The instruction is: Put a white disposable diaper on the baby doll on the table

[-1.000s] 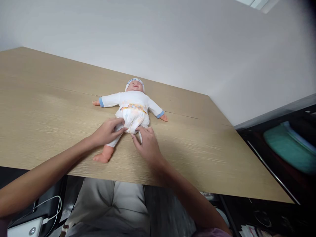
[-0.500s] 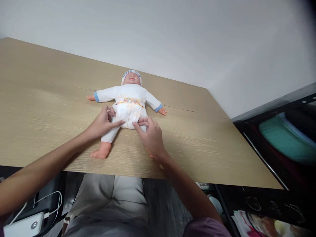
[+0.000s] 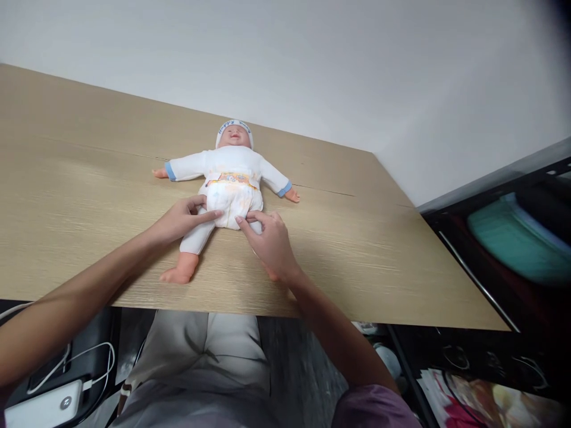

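Observation:
A baby doll [image 3: 232, 159] in a white suit with blue cuffs and a white cap lies on its back, arms spread out. Around its hips sits a white diaper [image 3: 228, 199] with a colourful printed waistband. My left hand [image 3: 181, 219] pinches the diaper's leg edge on the left, its thumb over the front and the fingers curled at the hip. At the opposite leg opening, my right hand [image 3: 270, 238] has thumb and index finger closed on the diaper's edge. My right hand and forearm cover most of the doll's leg on that side.
The wooden table [image 3: 357, 255] meets a white wall [image 3: 285, 65] at the back. A white power bank [image 3: 44, 407] with a cable lies below the front edge at left. Dark shelving with a teal item [image 3: 517, 238] stands at right.
The view has shifted slightly, so the doll appears a little higher and further left. Both hands stay at the diaper's leg edges, with only small finger movements.

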A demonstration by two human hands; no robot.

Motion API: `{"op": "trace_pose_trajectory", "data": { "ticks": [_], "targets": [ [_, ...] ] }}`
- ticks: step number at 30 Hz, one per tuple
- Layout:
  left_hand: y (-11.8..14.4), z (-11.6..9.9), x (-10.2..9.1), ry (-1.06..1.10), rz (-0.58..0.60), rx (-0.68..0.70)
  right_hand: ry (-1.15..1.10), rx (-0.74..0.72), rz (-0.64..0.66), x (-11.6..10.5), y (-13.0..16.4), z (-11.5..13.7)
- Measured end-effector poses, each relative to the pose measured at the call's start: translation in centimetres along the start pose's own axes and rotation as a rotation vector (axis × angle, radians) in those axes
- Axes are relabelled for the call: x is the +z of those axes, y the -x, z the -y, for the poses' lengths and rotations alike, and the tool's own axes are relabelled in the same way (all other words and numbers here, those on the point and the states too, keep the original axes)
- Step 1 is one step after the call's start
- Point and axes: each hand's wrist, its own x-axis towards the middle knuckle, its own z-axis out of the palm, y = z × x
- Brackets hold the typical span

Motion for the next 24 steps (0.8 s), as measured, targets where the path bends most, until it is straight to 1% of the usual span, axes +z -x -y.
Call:
{"op": "trace_pose_trajectory", "data": {
  "ticks": [2,4,10,12,15,18,21,24],
  "targets": [
    [-0.1,0.1,0.1,0.119,0.016,-0.036,-0.024,0.001,0.016,-0.1,0.0,-0.1],
    [-0.1,0.2,0.1,0.189,0.009,-0.055,-0.049,0.005,0.029,-0.2,-0.1,-0.3],
    [-0.3,0.5,0.3,0.258,-0.039,-0.058,-0.178,0.099,0.022,0.0,-0.6,-0.8],
    [-0.3,0.6,0.4,0.278,-0.048,-0.052,-0.203,0.110,0.017,-0.1,-0.6,-0.7],
    [-0.3,0.6,0.4,0.295,-0.059,-0.047,-0.155,0.076,-0.029,-0.4,-0.4,-0.3],
    [-0.4,0.6,0.2,0.242,-0.102,-0.022,-0.088,0.034,-0.070,-0.5,-0.3,0.2],
    [-0.9,0.7,-0.3,0.204,-0.141,0.001,-0.060,-0.013,-0.073,-0.4,-0.2,0.2],
    [-1.5,1.0,-1.0,0.191,-0.144,0.041,-0.017,-0.077,-0.094,-0.5,0.1,-0.2]
  ]
}}
